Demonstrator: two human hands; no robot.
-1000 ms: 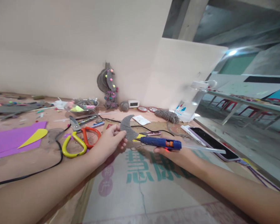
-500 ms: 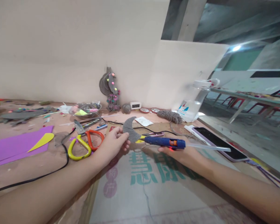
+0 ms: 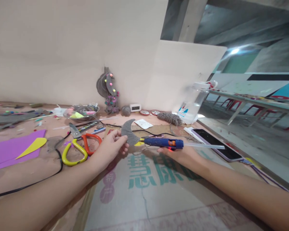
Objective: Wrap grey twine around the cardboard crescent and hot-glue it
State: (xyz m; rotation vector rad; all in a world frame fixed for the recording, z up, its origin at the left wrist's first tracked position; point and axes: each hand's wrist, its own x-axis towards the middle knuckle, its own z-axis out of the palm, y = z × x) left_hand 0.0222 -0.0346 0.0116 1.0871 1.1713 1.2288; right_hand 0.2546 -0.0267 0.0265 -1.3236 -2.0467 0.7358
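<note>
Between the thumb and fingers of my left hand (image 3: 116,142) is a grey crescent moon (image 3: 130,133) that looks wound with yarn. My right hand (image 3: 180,154) is closed around a blue hot glue gun (image 3: 156,142), held sideways with its red light lit. A clear glue stick (image 3: 204,146) juts from the gun's rear. The nozzle points left and meets or nearly meets the lower tip of the crescent; whether they touch I cannot tell. Both are held above a printed cardboard sheet (image 3: 125,205).
Scissors with yellow and red handles (image 3: 74,154) and purple sheets (image 3: 16,149) lie left. At the back are a finished-looking moon ornament (image 3: 107,85), a bowl of bits (image 3: 82,112), a yarn ball (image 3: 126,110) and a yarn skein (image 3: 170,118). A water bottle (image 3: 190,106) and a phone (image 3: 216,144) are right.
The whole scene has shifted slightly left as my head turned a little right. Both hands keep the same hold, with the gun's nozzle still at the crescent's lower tip.
</note>
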